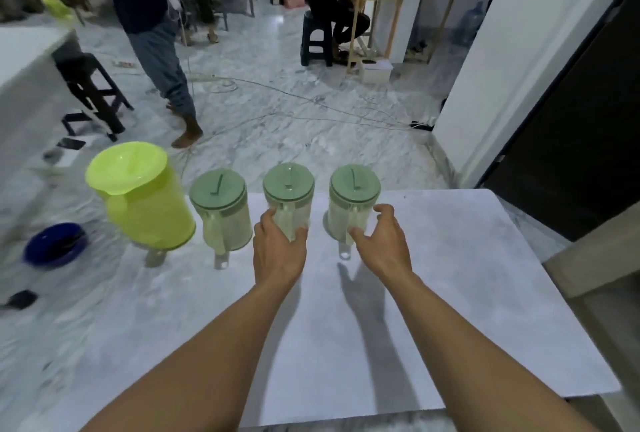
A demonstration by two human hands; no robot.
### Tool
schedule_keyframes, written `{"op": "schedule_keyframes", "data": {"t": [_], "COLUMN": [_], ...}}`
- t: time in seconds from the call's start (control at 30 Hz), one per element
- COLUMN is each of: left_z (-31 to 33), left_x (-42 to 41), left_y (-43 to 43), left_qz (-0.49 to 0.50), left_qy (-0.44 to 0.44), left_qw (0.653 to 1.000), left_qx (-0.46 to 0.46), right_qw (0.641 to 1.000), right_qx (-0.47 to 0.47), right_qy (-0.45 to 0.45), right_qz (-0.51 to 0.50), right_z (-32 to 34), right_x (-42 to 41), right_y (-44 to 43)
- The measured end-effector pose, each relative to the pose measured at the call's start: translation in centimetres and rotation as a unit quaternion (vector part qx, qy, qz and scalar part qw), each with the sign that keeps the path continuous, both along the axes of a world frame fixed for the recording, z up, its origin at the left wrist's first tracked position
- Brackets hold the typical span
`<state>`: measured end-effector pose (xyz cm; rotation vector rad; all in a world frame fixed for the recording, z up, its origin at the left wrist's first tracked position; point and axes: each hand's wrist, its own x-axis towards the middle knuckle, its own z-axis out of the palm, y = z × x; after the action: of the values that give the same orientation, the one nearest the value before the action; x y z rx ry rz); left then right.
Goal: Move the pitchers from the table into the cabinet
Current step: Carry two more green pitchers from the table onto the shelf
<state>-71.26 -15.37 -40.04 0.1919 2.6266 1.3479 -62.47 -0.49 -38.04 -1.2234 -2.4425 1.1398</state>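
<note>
Four pitchers stand in a row along the far edge of the white surface (433, 293): a big lime-yellow pitcher (145, 203) at the left end, then three smaller clear pitchers with green lids. None is in the cabinet yet, and I cannot say for sure which of the panels at the right belongs to it.

My left hand (277, 251) has its grip closed around the handle of the middle clear pitcher (289, 199), thumb on one side and fingers wrapped round the other. My right hand (379, 241) is still wide, fingers spread and curling toward the handle of the right clear pitcher (353, 203), touching or just short of it; I cannot tell which. The left clear pitcher (223, 213) stands untouched beside the yellow one.

These look like thin, stiff plastic, seemingly empty, so I expect them to be light and easy to tip. The smooth walls would be slippery, so the handle is the place to hold. Whether the lids are pressed on firmly I cannot tell, so I would not lift by them.
</note>
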Motion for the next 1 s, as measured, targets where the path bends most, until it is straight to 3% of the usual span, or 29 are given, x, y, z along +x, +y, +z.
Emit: {"op": "schedule_keyframes", "data": {"t": [0.23, 0.37, 0.63, 1.0], "left_z": [-2.3, -3.1, -3.0, 2.8], "left_x": [-2.7, -3.8, -4.2, -4.4], "left_y": [2.0, 2.5, 2.3, 0.9], "left_qz": [0.057, 0.05, 0.045, 0.009], "left_qy": [-0.072, -0.095, -0.039, 0.007], "left_qw": [0.995, 0.994, 0.995, 0.995], "left_qx": [0.032, 0.038, 0.08, 0.102], "right_qw": [0.982, 0.97, 0.973, 0.967], "right_qx": [-0.166, -0.215, -0.188, -0.167], "right_qy": [0.053, 0.075, 0.095, 0.134], "right_qz": [-0.073, -0.079, -0.091, -0.141], "right_z": [-3.6, -4.7, -4.6, 0.6], "right_x": [-3.2, -4.3, -6.3, -5.2], "right_y": [0.4, 0.5, 0.4, -0.5]}}
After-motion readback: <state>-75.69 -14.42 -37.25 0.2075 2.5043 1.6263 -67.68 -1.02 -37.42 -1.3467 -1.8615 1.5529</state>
